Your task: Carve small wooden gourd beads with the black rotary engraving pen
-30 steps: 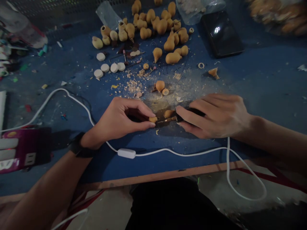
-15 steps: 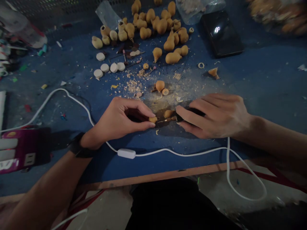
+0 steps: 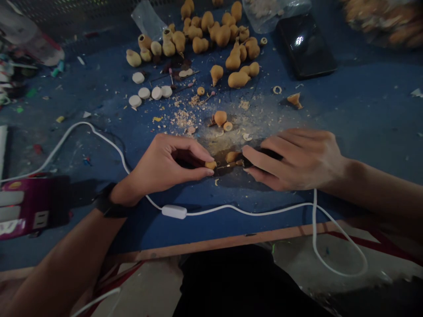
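Observation:
Between thumb and fingertips, my left hand [image 3: 176, 160] pinches a small yellowish gourd piece [image 3: 210, 165]. My right hand [image 3: 294, 158] is wrapped round a dark rotary tool, mostly hidden under the fingers. The tool's brass-coloured collet and thin bit [image 3: 233, 165] point left toward the gourd piece; whether they touch I cannot tell. Just behind the bit, a small tan gourd [image 3: 231, 156] lies on the blue table. A little farther back rest an orange-tan gourd [image 3: 220, 117] and a cut ring [image 3: 228, 127].
Many small gourds [image 3: 223, 36] are heaped at the back. White discs [image 3: 144, 93], shavings [image 3: 185, 119] and thin bits lie left of centre. A black tablet-like object [image 3: 307, 46] sits back right. A white cord [image 3: 238, 210] with an inline switch [image 3: 174, 211] crosses in front; a purple box [image 3: 29, 204] stands left.

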{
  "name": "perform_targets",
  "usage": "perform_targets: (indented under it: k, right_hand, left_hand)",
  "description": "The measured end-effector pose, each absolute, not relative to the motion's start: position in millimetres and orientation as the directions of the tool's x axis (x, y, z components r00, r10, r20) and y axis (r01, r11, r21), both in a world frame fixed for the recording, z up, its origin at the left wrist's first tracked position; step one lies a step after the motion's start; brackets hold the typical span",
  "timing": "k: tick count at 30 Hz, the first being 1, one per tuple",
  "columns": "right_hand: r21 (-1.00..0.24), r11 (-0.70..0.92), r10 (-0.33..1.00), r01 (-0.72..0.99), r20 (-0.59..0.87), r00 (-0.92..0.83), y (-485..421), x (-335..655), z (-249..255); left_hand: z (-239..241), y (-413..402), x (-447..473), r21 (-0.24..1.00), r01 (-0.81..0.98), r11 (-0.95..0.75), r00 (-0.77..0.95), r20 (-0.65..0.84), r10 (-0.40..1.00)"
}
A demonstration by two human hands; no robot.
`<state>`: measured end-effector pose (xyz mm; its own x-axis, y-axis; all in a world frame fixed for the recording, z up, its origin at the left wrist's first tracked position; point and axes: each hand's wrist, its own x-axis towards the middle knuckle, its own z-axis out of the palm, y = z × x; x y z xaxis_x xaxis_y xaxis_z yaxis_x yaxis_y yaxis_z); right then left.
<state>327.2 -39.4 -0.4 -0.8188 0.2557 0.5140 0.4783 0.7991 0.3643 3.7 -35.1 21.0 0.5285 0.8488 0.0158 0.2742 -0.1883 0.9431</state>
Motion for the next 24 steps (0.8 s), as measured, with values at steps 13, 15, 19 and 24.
perform_targets:
  k: [13,15,19,24]
  right_hand:
    - [0.404,0.780,0.250,0.478,0.499,-0.829,-39.3,328.2,1.4]
    - [0.402,0.782,0.243,0.477,0.508,-0.826,-39.1,328.3,-0.3]
    - [0.373,0.801,0.243,0.468,0.512,-0.824,-39.1,327.4,1.4]
    - [0.397,0.786,0.249,0.474,0.498,-0.830,-39.9,327.6,1.3]
  left_hand:
    - [21.1,-35.4,2.8,0.922,0.335,-0.192,0.521,-0.012,0.854]
    - [21.0,-35.3,2.9,0.924,0.331,-0.193,0.521,-0.008,0.854]
    - [20.1,-35.3,2.3,0.924,0.326,-0.200,0.523,0.000,0.852]
    - [19.5,-35.6,1.3,0.913,0.341,-0.224,0.529,0.010,0.849]
